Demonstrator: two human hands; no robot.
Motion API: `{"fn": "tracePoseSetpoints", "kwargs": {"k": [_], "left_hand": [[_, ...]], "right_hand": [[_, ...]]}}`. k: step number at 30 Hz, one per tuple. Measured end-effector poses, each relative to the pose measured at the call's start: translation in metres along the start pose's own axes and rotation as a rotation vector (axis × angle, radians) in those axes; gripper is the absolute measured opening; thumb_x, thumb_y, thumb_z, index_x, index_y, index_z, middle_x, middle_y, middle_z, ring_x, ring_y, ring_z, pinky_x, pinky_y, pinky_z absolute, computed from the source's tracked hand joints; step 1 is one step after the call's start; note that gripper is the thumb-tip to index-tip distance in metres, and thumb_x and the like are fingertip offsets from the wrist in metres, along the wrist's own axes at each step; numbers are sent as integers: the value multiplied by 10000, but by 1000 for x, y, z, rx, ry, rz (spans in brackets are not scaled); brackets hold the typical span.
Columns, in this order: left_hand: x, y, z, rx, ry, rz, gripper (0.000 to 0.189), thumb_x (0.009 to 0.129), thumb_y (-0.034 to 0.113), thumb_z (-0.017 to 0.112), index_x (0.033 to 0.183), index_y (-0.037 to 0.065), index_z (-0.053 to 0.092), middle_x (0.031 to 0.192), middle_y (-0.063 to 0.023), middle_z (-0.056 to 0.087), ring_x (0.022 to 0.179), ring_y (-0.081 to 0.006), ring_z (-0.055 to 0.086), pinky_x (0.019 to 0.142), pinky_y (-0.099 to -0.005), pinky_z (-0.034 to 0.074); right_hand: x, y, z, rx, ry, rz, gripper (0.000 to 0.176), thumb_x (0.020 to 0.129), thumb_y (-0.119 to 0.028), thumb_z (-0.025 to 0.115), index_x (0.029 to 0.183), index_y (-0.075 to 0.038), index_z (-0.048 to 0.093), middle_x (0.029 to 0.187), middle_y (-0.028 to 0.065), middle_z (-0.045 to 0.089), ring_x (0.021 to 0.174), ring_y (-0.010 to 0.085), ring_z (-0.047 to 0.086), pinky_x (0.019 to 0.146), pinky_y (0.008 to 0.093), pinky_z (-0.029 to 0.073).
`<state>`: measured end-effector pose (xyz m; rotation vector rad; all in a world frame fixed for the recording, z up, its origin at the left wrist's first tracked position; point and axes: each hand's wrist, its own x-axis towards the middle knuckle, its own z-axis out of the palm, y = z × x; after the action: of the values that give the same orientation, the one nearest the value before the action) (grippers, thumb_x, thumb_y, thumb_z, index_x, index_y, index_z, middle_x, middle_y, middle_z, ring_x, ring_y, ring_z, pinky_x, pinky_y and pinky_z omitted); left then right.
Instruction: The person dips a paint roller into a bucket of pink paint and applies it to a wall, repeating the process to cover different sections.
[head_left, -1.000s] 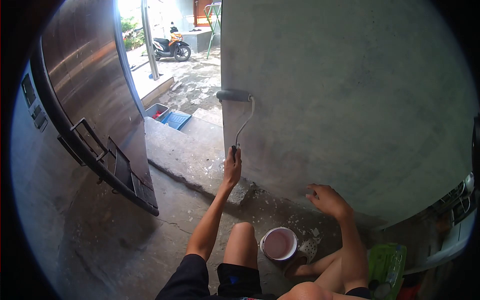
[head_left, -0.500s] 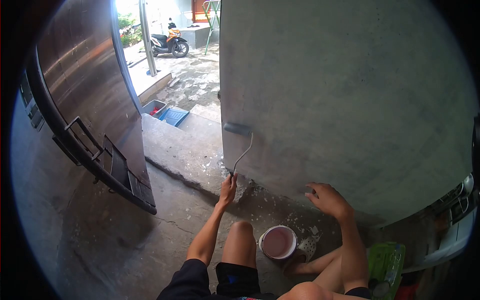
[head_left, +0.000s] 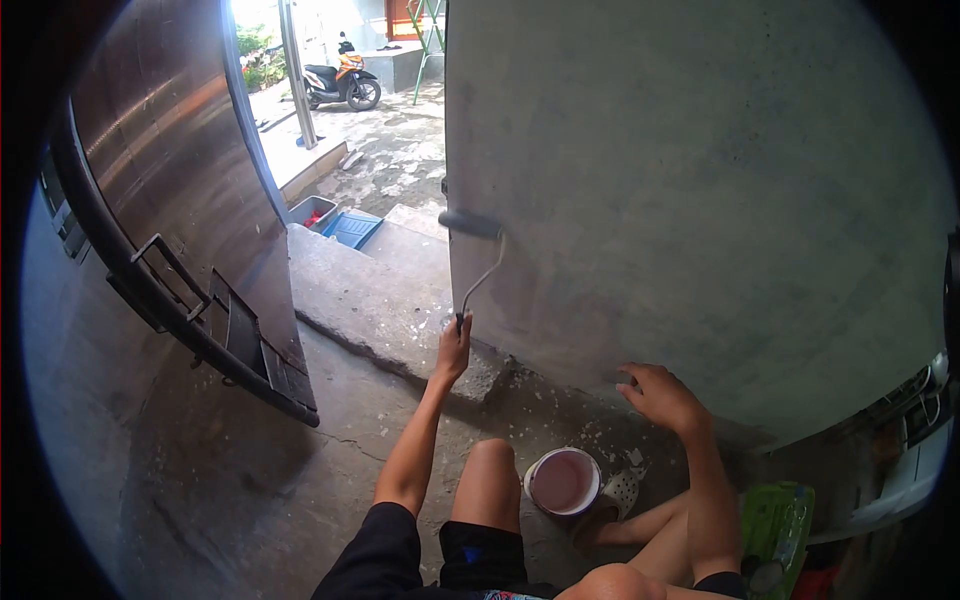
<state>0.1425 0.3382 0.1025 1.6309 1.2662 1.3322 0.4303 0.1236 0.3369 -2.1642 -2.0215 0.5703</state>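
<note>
My left hand [head_left: 454, 350] is wrapped round the dark handle of a paint roller [head_left: 472, 225], arm stretched forward. The roller's grey sleeve lies at the left edge of the wall [head_left: 700, 200], its end reaching to the doorway edge; the wire frame bends down to the handle. My right hand [head_left: 662, 396] holds nothing and hovers close to the lower wall, fingers loosely bent and apart. On the floor between my legs stands a white-rimmed bucket [head_left: 597, 489] with pinkish-brown liquid [head_left: 560, 482] inside.
On the left stands a brown metal door [head_left: 170, 130] with a latch. A raised concrete step [head_left: 360, 300] leads outside, where a blue tray [head_left: 352, 230], a grey bin [head_left: 308, 212] and a motor scooter [head_left: 345, 80] are. A green crate [head_left: 790, 520] sits at my right.
My left hand has moved the roller upward along the wall's left edge. My right hand stays in nearly the same place by the wall.
</note>
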Motion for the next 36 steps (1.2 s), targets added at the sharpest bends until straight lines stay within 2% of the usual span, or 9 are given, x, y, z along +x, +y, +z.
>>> {"fn": "tracePoseSetpoints", "kwargs": {"k": [4, 8, 12, 23, 27, 28, 29, 31, 36], "left_hand": [[-45, -104, 19, 4, -185, -220, 451, 1042, 411, 515, 864, -4, 519, 612, -154, 445, 566, -264, 465, 559, -422, 379], [-69, -92, -2, -82, -248, -320, 515, 1036, 477, 499, 802, 18, 492, 585, -49, 387, 559, -152, 434, 529, -383, 354], [-55, -94, -11, -2, -206, -243, 528, 1040, 470, 492, 794, 2, 497, 575, -71, 397, 551, -170, 410, 532, -402, 355], [34, 30, -29, -38, -79, -71, 560, 1043, 477, 476, 781, -17, 507, 590, -121, 411, 561, -220, 425, 551, -417, 364], [17, -8, -22, 23, -49, -17, 562, 1041, 482, 479, 769, -8, 512, 575, -117, 418, 543, -219, 455, 542, -410, 370], [9, -28, -18, -10, -74, -18, 596, 1021, 557, 482, 693, 61, 453, 536, 5, 429, 478, -108, 439, 453, -323, 347], [-2, -41, -16, -10, -78, -21, 596, 1021, 557, 482, 693, 61, 453, 536, 5, 429, 478, -108, 439, 453, -323, 347], [-23, -60, -13, -53, -240, -287, 579, 1022, 541, 494, 710, 54, 469, 539, -21, 422, 497, -138, 432, 489, -354, 355], [-63, -98, -4, -145, -313, -387, 577, 1002, 581, 509, 691, 101, 434, 549, 39, 407, 505, -91, 396, 476, -317, 336]], "right_hand": [[-4, -6, -5, 0, -37, 34, 404, 966, -268, 603, 1292, -31, 601, 1167, 213, 666, 1088, 389, 628, 956, 439, 494], [-8, -19, -10, 20, -100, 84, 400, 976, -274, 583, 1299, -38, 597, 1263, 212, 633, 1183, 393, 586, 1013, 452, 472], [-10, -12, -4, 15, -82, 49, 405, 978, -274, 581, 1305, -36, 592, 1252, 217, 637, 1170, 396, 593, 1008, 451, 474], [-3, -15, -2, 15, -102, 63, 404, 975, -276, 590, 1303, -41, 594, 1215, 227, 650, 1146, 406, 605, 985, 457, 485], [-3, -8, 2, 12, -83, 49, 405, 974, -276, 590, 1305, -41, 592, 1207, 231, 653, 1143, 407, 606, 985, 456, 484], [-4, -6, 3, 8, -57, 36, 402, 967, -269, 602, 1292, -31, 601, 1155, 224, 673, 1085, 398, 632, 953, 440, 495], [-4, -4, 4, 5, -32, 21, 399, 960, -261, 613, 1278, -21, 610, 1103, 217, 694, 1028, 390, 659, 921, 423, 505], [-5, -2, 5, 5, -22, 18, 398, 962, -263, 611, 1278, -21, 611, 1109, 216, 692, 1032, 388, 657, 923, 423, 504], [-10, -9, -3, -11, -15, 23, 397, 967, -265, 606, 1282, -23, 611, 1108, 214, 691, 1031, 383, 654, 927, 422, 500]]}}
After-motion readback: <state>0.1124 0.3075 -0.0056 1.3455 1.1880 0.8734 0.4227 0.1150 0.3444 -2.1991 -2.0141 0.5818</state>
